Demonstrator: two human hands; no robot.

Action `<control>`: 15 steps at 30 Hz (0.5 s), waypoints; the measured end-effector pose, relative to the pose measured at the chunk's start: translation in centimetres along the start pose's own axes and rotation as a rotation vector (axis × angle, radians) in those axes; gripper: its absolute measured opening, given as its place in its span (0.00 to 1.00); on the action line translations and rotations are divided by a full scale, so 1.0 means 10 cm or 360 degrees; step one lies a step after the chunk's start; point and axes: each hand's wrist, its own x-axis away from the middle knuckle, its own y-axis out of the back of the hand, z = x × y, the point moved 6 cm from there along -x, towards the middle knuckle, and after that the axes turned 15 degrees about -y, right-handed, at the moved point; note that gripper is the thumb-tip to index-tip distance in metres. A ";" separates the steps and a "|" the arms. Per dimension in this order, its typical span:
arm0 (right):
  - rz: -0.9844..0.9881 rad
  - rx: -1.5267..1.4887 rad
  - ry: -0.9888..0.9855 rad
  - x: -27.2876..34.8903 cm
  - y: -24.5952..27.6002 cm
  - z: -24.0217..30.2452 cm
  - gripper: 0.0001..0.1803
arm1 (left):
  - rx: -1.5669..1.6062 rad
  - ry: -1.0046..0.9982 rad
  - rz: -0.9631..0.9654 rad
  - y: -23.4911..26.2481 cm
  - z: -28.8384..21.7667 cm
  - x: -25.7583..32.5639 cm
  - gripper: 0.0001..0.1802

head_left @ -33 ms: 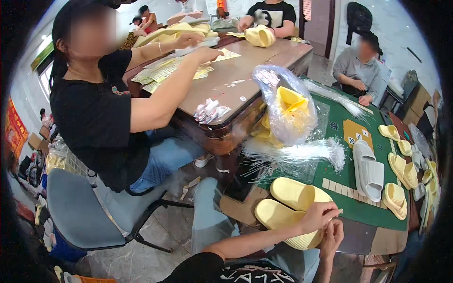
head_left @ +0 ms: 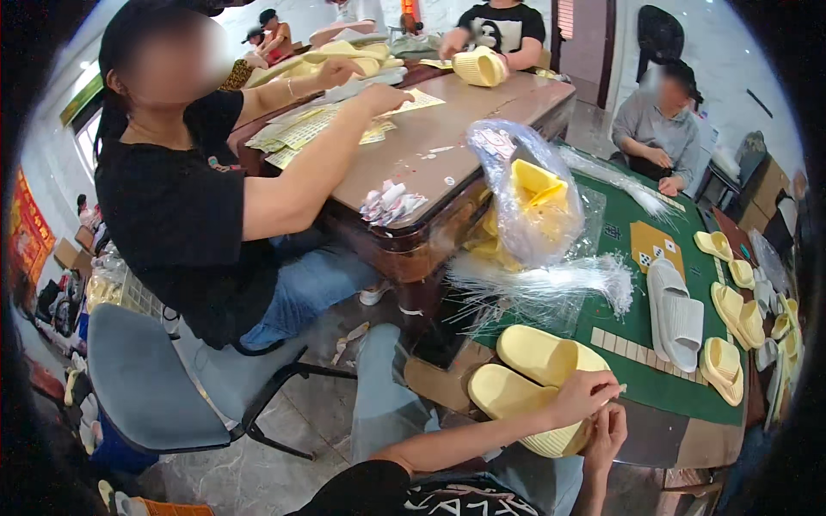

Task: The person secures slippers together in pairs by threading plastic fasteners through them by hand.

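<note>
A pair of pale yellow ribbed slippers lies side by side at the near edge of the green-topped table, toes toward my hands. The farther slipper rests on the tabletop; the nearer slipper has its strap under my left forearm. My left hand is closed in a pinch beside the straps, with a tiny pale bit at its fingertips that is too small to name. Just below it, my right hand has its fingers curled together near the nearer slipper's toe. Whatever it grips is hidden.
White plastic ties lie in a bundle beyond the slippers, beside a clear bag with yellow pieces. A grey slipper and more yellow slippers lie to the right. A person sits left, behind a grey chair.
The whole view has shifted slightly. My two hands keep almost the same pose beside the yellow slippers.
</note>
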 end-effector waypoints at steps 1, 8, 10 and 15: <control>0.0012 -0.0025 -0.0044 0.02 -0.04 0.00 0.07 | -0.0036 -0.0019 -0.0011 0.01 0.02 0.00 0.11; 0.0018 -0.0061 0.0156 0.03 0.05 -0.12 0.06 | -0.0293 -0.0081 0.0083 -0.04 0.04 0.05 0.12; 0.0087 -0.0151 0.0080 0.02 0.06 -0.16 0.05 | -0.0294 -0.0054 0.0112 -0.03 0.03 0.06 0.12; 0.0029 -0.0320 -0.0112 -0.05 0.09 -0.23 0.04 | -0.0400 -0.0091 0.0183 -0.03 0.05 0.09 0.11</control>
